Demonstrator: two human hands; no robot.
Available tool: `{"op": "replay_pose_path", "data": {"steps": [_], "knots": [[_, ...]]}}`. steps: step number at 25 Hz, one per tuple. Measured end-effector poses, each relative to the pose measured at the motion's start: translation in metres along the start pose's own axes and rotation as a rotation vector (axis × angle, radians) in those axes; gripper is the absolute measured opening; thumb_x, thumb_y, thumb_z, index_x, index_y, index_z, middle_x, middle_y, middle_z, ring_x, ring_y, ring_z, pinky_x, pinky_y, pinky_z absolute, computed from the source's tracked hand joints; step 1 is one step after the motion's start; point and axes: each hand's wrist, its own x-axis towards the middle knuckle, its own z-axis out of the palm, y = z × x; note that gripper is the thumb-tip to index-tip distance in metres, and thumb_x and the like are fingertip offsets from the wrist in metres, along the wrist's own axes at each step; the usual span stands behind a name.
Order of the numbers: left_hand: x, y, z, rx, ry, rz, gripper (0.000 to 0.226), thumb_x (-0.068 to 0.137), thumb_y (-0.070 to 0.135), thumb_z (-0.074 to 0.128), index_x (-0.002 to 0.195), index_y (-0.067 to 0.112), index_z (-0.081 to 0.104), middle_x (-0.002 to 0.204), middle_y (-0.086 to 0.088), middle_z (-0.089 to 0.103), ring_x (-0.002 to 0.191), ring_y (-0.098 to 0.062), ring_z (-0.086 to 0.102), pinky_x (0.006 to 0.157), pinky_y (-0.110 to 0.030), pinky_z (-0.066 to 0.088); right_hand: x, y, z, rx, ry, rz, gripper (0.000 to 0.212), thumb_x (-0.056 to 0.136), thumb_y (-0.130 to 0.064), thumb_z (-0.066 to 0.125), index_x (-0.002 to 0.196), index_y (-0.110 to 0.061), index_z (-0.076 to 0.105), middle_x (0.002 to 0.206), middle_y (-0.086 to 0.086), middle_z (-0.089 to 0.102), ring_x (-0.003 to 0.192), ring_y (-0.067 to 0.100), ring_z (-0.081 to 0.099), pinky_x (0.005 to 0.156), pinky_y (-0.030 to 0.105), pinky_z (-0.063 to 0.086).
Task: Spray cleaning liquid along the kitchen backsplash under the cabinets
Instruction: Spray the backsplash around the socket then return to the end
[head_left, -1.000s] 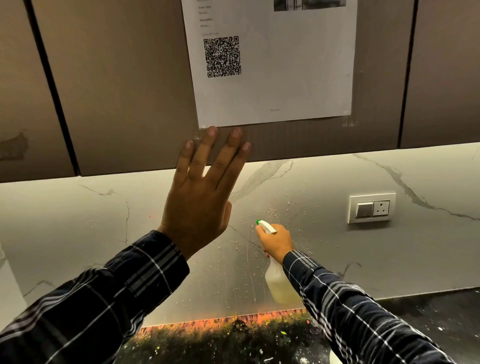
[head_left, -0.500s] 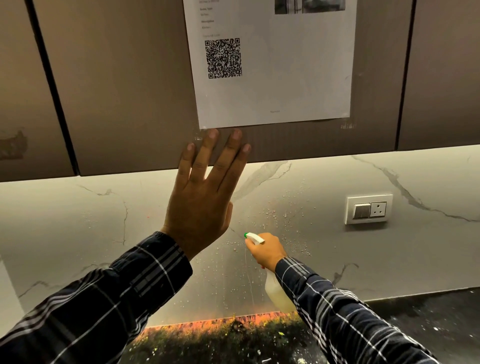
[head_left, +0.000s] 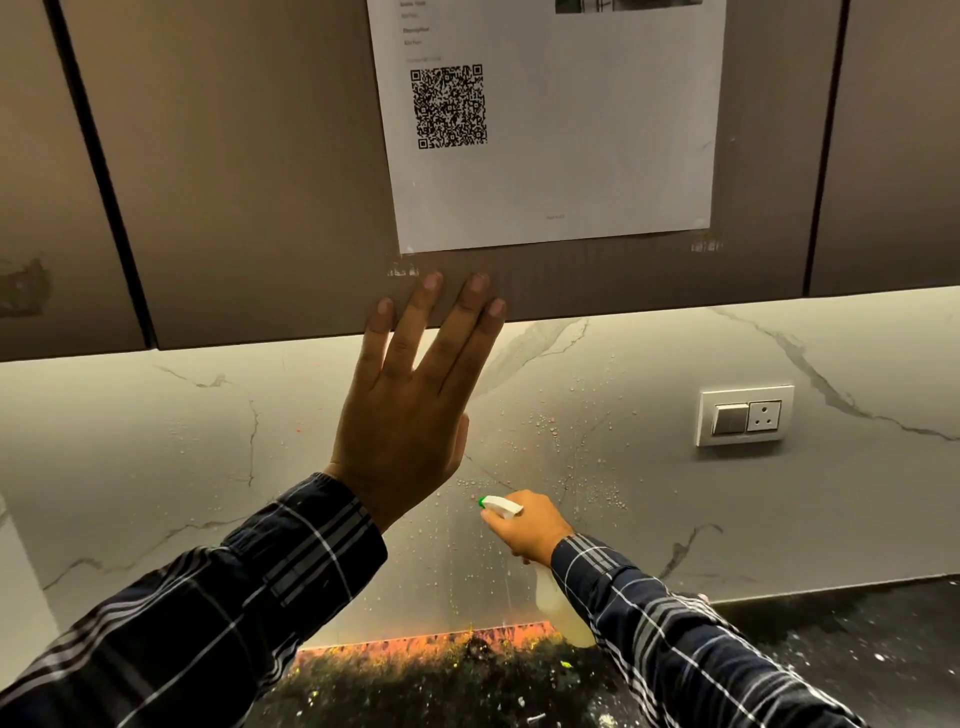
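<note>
The white marble backsplash (head_left: 156, 447) runs under the brown cabinets (head_left: 249, 171) and is lit from above. Droplets and wet streaks cover its middle part. My right hand (head_left: 530, 527) grips a white spray bottle (head_left: 558, 605) with a green-tipped nozzle (head_left: 493, 504) that points left, close to the wet wall. My sleeve hides most of the bottle body. My left hand (head_left: 410, 410) is raised flat with straight fingers, its fingertips over the lower edge of the middle cabinet door.
A white switch and socket plate (head_left: 745, 415) sits on the backsplash to the right of the wet patch. A sheet of paper with a QR code (head_left: 550, 119) hangs on the cabinet door. The dark speckled countertop (head_left: 831, 649) lies below.
My right hand has carried the spray bottle down and to the left along the backsplash. My left hand stays raised and flat at the cabinet edge.
</note>
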Motion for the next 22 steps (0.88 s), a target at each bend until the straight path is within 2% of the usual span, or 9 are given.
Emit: {"op": "replay_pose_path", "data": {"steps": [2, 4, 7, 9, 12, 15, 19, 22], "knots": [[0.0, 0.001, -0.001, 0.012, -0.007, -0.007, 0.095, 0.082, 0.021, 0.073, 0.161, 0.011, 0.023, 0.168, -0.011, 0.021, 0.154, -0.039, 0.019, 0.129, -0.05, -0.002, 0.001, -0.002, 0.003, -0.024, 0.047, -0.033, 0.042, 0.096, -0.045, 0.055, 0.07, -0.012, 0.061, 0.071, 0.016, 0.068, 0.071, 0.037, 0.07, 0.068, 0.048, 0.06], [-0.001, 0.001, -0.002, 0.015, -0.007, -0.008, 0.094, 0.082, 0.02, 0.072, 0.162, 0.011, 0.022, 0.169, -0.011, 0.02, 0.154, -0.039, 0.018, 0.129, -0.05, -0.003, 0.002, -0.003, 0.006, -0.056, 0.066, -0.033, 0.041, 0.096, -0.044, 0.055, 0.067, -0.015, 0.058, 0.069, 0.012, 0.064, 0.074, 0.037, 0.069, 0.069, 0.044, 0.058], [0.001, 0.0, -0.003, 0.006, -0.004, -0.002, 0.092, 0.083, 0.02, 0.071, 0.161, 0.011, 0.024, 0.168, -0.011, 0.02, 0.154, -0.039, 0.019, 0.129, -0.049, -0.002, 0.006, -0.002, 0.011, -0.062, 0.067, -0.003, 0.041, 0.095, -0.043, 0.054, 0.068, -0.014, 0.061, 0.069, 0.012, 0.066, 0.073, 0.037, 0.07, 0.069, 0.044, 0.059], [0.001, 0.0, -0.003, 0.001, -0.007, -0.002, 0.093, 0.082, 0.021, 0.073, 0.16, 0.011, 0.024, 0.167, -0.011, 0.021, 0.153, -0.039, 0.019, 0.128, -0.05, -0.001, 0.009, -0.003, 0.012, -0.06, 0.072, -0.002, 0.045, 0.096, -0.044, 0.053, 0.062, -0.014, 0.056, 0.067, 0.012, 0.066, 0.071, 0.036, 0.069, 0.067, 0.042, 0.058], [0.001, 0.0, -0.003, 0.006, -0.014, -0.005, 0.094, 0.081, 0.022, 0.074, 0.16, 0.011, 0.024, 0.167, -0.011, 0.021, 0.153, -0.039, 0.019, 0.128, -0.05, -0.001, 0.013, 0.001, 0.015, -0.064, 0.112, -0.015, 0.05, 0.096, -0.046, 0.051, 0.055, -0.018, 0.045, 0.061, 0.004, 0.058, 0.068, 0.034, 0.065, 0.059, 0.034, 0.045], [0.001, 0.0, -0.003, 0.008, -0.014, -0.002, 0.093, 0.082, 0.022, 0.073, 0.16, 0.011, 0.024, 0.168, -0.012, 0.023, 0.154, -0.039, 0.019, 0.128, -0.05, -0.002, 0.015, 0.002, 0.015, -0.052, 0.157, -0.001, 0.05, 0.095, -0.044, 0.051, 0.055, -0.016, 0.045, 0.057, 0.002, 0.052, 0.063, 0.031, 0.055, 0.058, 0.032, 0.035], [0.001, -0.001, -0.003, 0.015, -0.02, -0.001, 0.094, 0.082, 0.022, 0.073, 0.161, 0.011, 0.023, 0.168, -0.011, 0.02, 0.154, -0.039, 0.018, 0.129, -0.05, -0.003, 0.013, 0.0, 0.02, -0.114, 0.145, -0.059, 0.043, 0.097, -0.048, 0.05, 0.067, -0.018, 0.052, 0.068, 0.005, 0.056, 0.066, 0.03, 0.056, 0.059, 0.031, 0.036], [0.001, -0.001, -0.003, 0.009, -0.026, 0.0, 0.097, 0.08, 0.022, 0.076, 0.161, 0.011, 0.023, 0.168, -0.01, 0.02, 0.154, -0.039, 0.018, 0.129, -0.049, -0.004, 0.015, 0.007, 0.026, -0.156, 0.158, -0.046, 0.042, 0.096, -0.049, 0.049, 0.069, -0.018, 0.052, 0.078, 0.012, 0.066, 0.078, 0.037, 0.064, 0.061, 0.032, 0.037]]}}
